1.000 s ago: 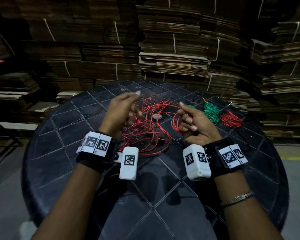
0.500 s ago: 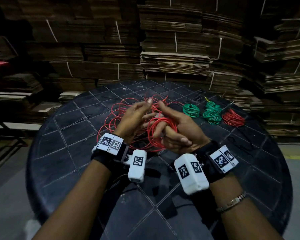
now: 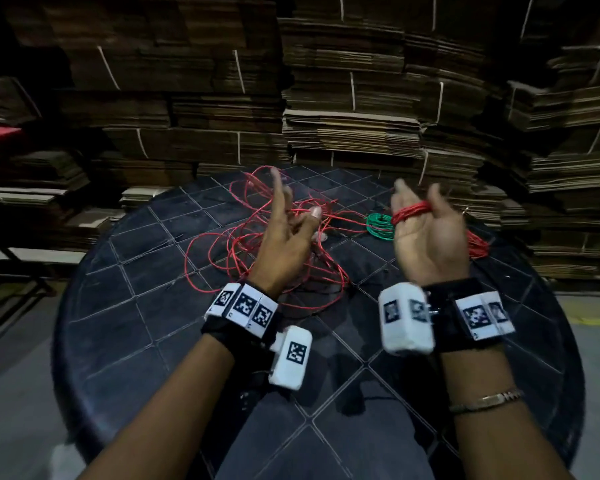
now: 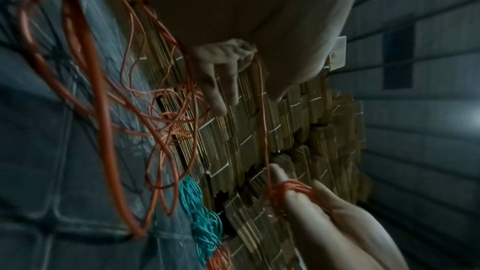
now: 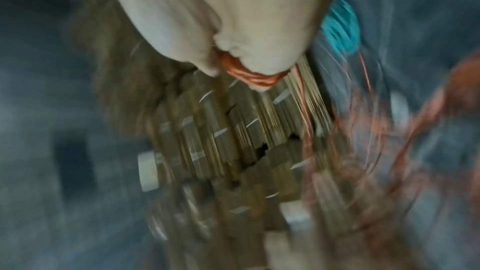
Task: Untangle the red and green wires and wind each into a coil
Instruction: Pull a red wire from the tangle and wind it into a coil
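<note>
A loose tangle of red wire [image 3: 243,251] lies spread on the dark round table [image 3: 146,306]. My left hand [image 3: 291,216] is raised over it, index finger pointing up, and pinches one red strand [image 4: 262,110]. That strand runs across to my right hand [image 3: 416,202]. The right hand is held palm up with a small red coil [image 3: 413,210] wound around its fingers; the blurred right wrist view shows this coil [image 5: 249,75] too. A wound green coil [image 3: 380,225] lies on the table between the hands.
Another wound red coil [image 3: 478,242] lies behind the right hand near the table's far right edge. The left wrist view shows two green coils [image 4: 205,227] side by side. Tall stacks of flattened cardboard [image 3: 354,126] stand close behind the table.
The hands were together over the middle of the table half a second ago. They have pulled apart, the right going right with the coil on its fingers, the left drawing the strand out.
</note>
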A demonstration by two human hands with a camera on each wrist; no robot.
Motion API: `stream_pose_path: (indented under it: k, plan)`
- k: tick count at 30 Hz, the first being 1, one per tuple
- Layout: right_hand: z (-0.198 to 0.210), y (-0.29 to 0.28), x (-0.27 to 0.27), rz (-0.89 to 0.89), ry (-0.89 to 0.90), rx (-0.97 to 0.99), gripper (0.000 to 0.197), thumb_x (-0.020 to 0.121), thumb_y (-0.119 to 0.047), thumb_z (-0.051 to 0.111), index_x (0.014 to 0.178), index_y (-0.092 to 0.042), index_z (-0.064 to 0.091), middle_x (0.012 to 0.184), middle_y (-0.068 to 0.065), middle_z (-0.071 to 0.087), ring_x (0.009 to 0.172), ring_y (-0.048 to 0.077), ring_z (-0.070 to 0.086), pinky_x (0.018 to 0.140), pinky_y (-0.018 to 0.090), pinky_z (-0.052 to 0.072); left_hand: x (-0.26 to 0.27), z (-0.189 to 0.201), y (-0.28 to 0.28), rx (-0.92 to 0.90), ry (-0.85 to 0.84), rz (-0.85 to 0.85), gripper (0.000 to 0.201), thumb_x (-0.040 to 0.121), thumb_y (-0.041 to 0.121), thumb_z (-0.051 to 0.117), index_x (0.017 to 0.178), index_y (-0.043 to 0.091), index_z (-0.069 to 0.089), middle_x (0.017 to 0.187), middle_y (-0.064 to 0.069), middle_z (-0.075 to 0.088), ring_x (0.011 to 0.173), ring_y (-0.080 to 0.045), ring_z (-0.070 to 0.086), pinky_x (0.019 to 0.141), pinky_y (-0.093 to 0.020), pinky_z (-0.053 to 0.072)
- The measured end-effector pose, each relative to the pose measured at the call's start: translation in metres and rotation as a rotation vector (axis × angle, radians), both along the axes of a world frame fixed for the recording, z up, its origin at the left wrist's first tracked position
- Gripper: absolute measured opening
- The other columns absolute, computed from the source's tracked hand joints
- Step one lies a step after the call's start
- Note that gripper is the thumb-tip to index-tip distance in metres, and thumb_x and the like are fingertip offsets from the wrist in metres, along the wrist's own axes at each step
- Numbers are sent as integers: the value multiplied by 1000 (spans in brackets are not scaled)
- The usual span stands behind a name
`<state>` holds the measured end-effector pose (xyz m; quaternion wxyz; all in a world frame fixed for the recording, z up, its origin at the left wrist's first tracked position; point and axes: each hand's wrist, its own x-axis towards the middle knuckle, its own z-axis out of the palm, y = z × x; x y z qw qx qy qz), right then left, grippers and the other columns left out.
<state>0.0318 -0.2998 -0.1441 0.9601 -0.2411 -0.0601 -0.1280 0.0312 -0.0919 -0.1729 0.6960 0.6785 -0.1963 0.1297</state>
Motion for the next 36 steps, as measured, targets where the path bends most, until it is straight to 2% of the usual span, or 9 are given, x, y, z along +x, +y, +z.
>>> stream_pose_path:
  k: [2, 4, 6, 10, 13, 16, 20, 28, 36]
  plan:
    - [-5, 14, 4, -182, 158, -437, 21, 104, -15, 53, 111, 5, 57, 108, 15, 65, 94, 13, 62, 85, 22, 50, -5, 3, -4, -15, -49, -53, 89, 107, 16, 56, 161, 47, -6, 172, -5, 11, 116, 10, 60, 100, -42, 58]
    - [-9, 25, 0, -226, 239, -1070, 31, 102, -24, 60, 98, 7, 62, 88, 13, 67, 78, 12, 55, 69, 26, 43, -7, 3, -5, 30, -100, -57, 85, 108, 16, 54, 161, 50, -3, 169, -9, 27, 116, -1, 66, 94, -44, 60]
    - [-9, 34, -8, -43, 203, -1384, 28, 98, -32, 66, 94, -5, 72, 78, 5, 69, 71, 11, 56, 65, 24, 41, -7, 3, -1, 22, -96, -38, 84, 109, 15, 52, 161, 51, -2, 161, -8, 43, 107, -17, 73, 85, -47, 63]
    - [-8, 47, -19, 312, 135, -1288, 20, 91, -17, 75, 110, -14, 76, 97, 17, 77, 80, 20, 71, 77, 30, 56, 3, 0, 12, -29, 56, -30, 89, 107, 20, 55, 159, 53, -9, 143, -10, 62, 103, -31, 76, 83, -60, 61]
    - [-13, 45, -18, 228, 188, -1280, 21, 83, -5, 80, 100, 5, 73, 82, 19, 75, 59, 16, 67, 61, 24, 57, 6, -2, 14, 57, 152, -61, 91, 102, 27, 63, 162, 44, -3, 115, -9, 77, 95, -31, 77, 77, -57, 63]
    - [-9, 37, -20, 130, 235, -1236, 20, 84, 2, 78, 94, 16, 67, 66, 15, 67, 46, 12, 60, 48, 18, 51, 5, 1, 13, 90, 209, -49, 53, 104, 20, 62, 153, 27, 41, 98, -10, 80, 73, -27, 77, 51, -32, 60]
    - [-2, 33, -23, 70, 249, -1224, 22, 83, 6, 76, 93, 22, 65, 64, 16, 65, 47, 13, 59, 48, 20, 52, 6, 1, 17, 134, 207, 75, 18, 101, 23, 68, 118, 18, 71, 81, -11, 78, 63, -26, 75, 44, -23, 49]
    - [6, 26, -23, -2, 345, -1168, 15, 83, 9, 72, 94, 19, 68, 54, 10, 63, 39, 9, 54, 39, 16, 42, 12, 3, 38, 55, 126, 449, 21, 94, 33, 77, 88, 13, 75, 66, -1, 76, 47, -17, 69, 44, -23, 49]
    - [0, 30, -21, -123, 375, -1075, 9, 80, -1, 80, 83, 5, 73, 62, 11, 65, 48, 13, 54, 44, 18, 45, 8, 7, 40, 7, 150, 534, 29, 92, 43, 77, 85, 15, 73, 68, 3, 76, 50, -20, 72, 59, -45, 64]
